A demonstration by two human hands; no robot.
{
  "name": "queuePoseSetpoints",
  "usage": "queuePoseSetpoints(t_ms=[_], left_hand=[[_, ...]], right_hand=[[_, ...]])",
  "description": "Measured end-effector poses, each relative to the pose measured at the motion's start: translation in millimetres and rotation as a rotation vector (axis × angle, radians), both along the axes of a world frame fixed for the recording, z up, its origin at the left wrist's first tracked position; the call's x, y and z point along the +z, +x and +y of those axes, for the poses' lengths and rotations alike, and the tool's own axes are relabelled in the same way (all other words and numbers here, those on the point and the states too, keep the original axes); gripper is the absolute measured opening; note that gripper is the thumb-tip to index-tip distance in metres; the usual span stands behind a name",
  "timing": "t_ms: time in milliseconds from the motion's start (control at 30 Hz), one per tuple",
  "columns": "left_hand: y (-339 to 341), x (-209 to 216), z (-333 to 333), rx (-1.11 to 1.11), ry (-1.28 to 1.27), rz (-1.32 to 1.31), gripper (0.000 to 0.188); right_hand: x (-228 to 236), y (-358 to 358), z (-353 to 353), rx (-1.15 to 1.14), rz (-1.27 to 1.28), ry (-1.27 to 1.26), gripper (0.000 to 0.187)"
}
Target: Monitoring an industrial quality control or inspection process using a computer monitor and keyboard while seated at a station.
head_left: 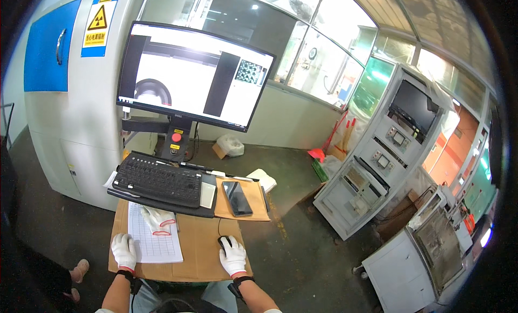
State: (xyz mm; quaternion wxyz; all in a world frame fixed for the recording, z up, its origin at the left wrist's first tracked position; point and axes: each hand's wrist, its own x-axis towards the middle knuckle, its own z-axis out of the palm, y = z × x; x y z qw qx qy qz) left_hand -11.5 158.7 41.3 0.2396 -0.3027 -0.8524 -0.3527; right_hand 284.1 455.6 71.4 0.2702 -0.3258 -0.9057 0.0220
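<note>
My right hand [233,257], in a white knit glove, rests over a black computer mouse [222,240] on the cardboard-topped table [208,253]. My left hand [124,252], gloved the same way, lies with fingers extended at the table's left edge, beside a printed table sheet [156,249], and holds nothing. A spare pair of white gloves [157,220] with red cuffs lies on the sheet. Beyond them a black keyboard [157,179] sits on a raised shelf. Above it a large monitor [191,76] displays a grey image with a dark round shape.
A phone [237,198] lies on a brown board right of the keyboard. A red stop button [176,137] is below the monitor. At left stands a grey cabinet [89,135] with a blue door; at right, an instrument rack [372,156] and a white cart [402,270]. Someone's foot [81,270] shows at lower left.
</note>
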Motion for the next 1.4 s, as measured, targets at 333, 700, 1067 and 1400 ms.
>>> queuePoseSetpoints(t_ms=[333,700,1067,1400], left_hand=[[5.0,7.6,2.6,0.027,0.018,0.028,0.017],[8.6,19.6,3.5,0.005,0.021,0.009,0.013],[4.4,18.4,2.1,-0.049,0.045,-0.029,0.012],[2.1,8.3,0.2,-0.033,0.003,0.007,0.017]], right_hand=[[-0.2,1.4,0.4,0.001,0.014,0.01,0.062],[-2.0,0.5,2.5,-0.022,0.015,0.012,0.06],[3.7,1.5,-0.7,0.0,0.014,-0.041,0.058],[3.9,1.0,1.3,0.01,0.017,-0.02,0.055]])
